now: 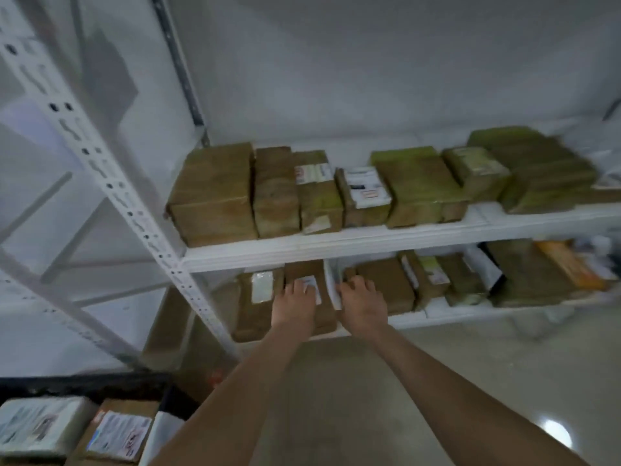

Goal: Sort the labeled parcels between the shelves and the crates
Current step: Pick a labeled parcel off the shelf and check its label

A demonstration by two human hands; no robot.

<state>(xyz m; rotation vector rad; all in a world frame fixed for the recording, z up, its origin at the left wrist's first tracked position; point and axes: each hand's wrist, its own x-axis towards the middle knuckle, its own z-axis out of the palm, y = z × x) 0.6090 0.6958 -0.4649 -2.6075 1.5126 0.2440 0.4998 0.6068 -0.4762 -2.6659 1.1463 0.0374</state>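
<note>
Bare forearms (235, 398) closest, stretched from the bottom edge toward a white steel rack (141, 227). Upper shelf (336, 250) packed with a row of brown parcels (215, 196); lower shelf (420, 317) likewise lined, more loosely. Down at bottom left, a black crate (84, 385) holding labeled parcels (117, 432). On the lower shelf near the rack's post, one brown parcel (325, 317) lying flat between both hands. Left hand (294, 311) spread flat on top, fingers straight over its white label (312, 284), grasping nothing. Right hand (364, 307) at the parcel's right side with fingers bent, beside a thin white packet (331, 284) standing on edge; real grip or mere touch, impossible to tell. Probably seating or drawing out this parcel. Keep the label uncovered and readable, square the parcel to its neighbours, steady the upright packet against tipping, and slide rather than lift beneath the low upper shelf.
</note>
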